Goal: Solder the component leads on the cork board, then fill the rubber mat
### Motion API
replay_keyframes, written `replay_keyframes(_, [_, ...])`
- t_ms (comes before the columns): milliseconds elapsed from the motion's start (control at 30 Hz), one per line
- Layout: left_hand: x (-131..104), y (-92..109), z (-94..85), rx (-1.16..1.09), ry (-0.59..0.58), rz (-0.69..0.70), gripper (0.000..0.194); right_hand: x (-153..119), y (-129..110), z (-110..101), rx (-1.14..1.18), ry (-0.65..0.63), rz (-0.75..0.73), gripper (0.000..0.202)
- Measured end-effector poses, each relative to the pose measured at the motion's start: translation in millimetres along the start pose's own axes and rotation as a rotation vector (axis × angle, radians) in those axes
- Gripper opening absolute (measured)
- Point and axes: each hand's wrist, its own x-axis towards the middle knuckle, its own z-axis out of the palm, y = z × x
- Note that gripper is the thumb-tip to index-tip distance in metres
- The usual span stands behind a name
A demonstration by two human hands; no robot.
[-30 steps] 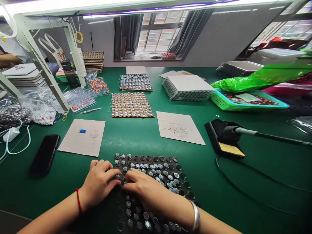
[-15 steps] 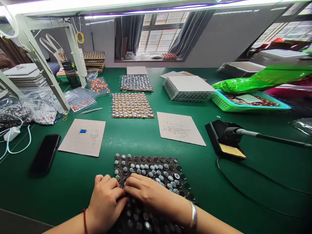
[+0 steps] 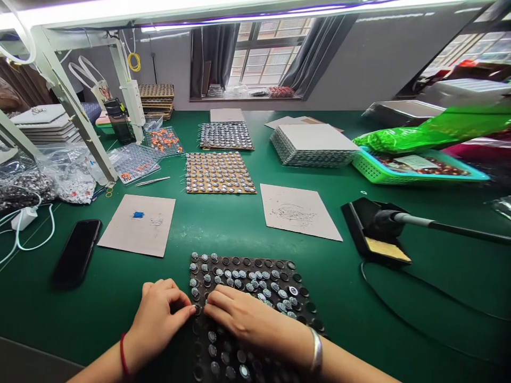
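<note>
Hands at dark board (left at left edge, right over it).

Two hands work over a dark board of small round discs on a green table.
The left hand, a red band at its wrist, brings thumb and forefinger together at the board's left edge; the right hand, with a silver bangle, lies across the discs, its fingertips partly hidden. Beyond them, a brown board with rows of discs lies between two pale sheets; a black phone lies at left, and a black stand with a yellow sponge at right.
</note>
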Motion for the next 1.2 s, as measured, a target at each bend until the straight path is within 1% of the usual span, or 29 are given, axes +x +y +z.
replay_keyframes(100, [4.3, -1.0, 0.8, 0.008, -0.018, -0.002, 0.012, 2.1, -0.1, -2.1, -0.026, -0.007, -0.015, 0.020])
replay_keyframes(333, [0.6, -4.4, 2.1, 0.042, 0.014, 0.036, 0.008, 8.7, 2.0, -8.4, -0.089, -0.053, -0.052, 0.016])
replay_keyframes(400, [3.0, -7.6, 0.6, 0.061, 0.025, 0.075, 0.005, 9.3, 2.4, -9.3, -0.103, -0.064, -0.066, 0.016])
replay_keyframes(500, [13.1, -13.5, -2.1, 0.096, 0.017, 0.176, 0.023, 9.0, 2.3, -9.9, -0.112, -0.075, -0.082, 0.017])
replay_keyframes(533, [17.7, -15.3, -3.0, 0.107, 0.006, 0.213, 0.026, 8.9, 2.2, -10.1, -0.110, -0.078, -0.084, 0.017])
replay_keyframes(700, [39.7, -20.7, -6.8, 0.134, -0.057, 0.345, 0.017, 9.1, 2.4, -10.0, -0.083, -0.075, -0.071, 0.020])
replay_keyframes(833, [46.8, -22.9, -8.4, 0.135, -0.080, 0.397, 0.018, 6.4, 3.4, -10.7, -0.024, -0.050, -0.045, 0.016])
replay_keyframes(900, [45.7, -22.6, -9.4, 0.135, -0.076, 0.407, 0.018, 3.1, 4.3, -11.9, 0.015, -0.026, -0.008, 0.017])
replay_keyframes(967, [41.3, -19.4, -9.8, 0.136, -0.058, 0.403, 0.017, -0.6, 5.3, -12.8, 0.078, 0.019, 0.067, 0.020])
replay_keyframes(1067, [30.4, -9.3, -7.0, 0.147, -0.031, 0.392, 0.009, -4.1, 6.1, -11.9, 0.165, 0.090, 0.163, 0.021])
replay_keyframes(1133, [23.0, -1.8, -3.0, 0.157, -0.031, 0.392, 0.007, -4.0, 6.1, -9.8, 0.172, 0.100, 0.165, 0.017])
replay_keyframes(1200, [17.5, 3.4, 0.6, 0.165, -0.031, 0.390, 0.010, -2.4, 5.8, -7.7, 0.143, 0.078, 0.129, 0.015])
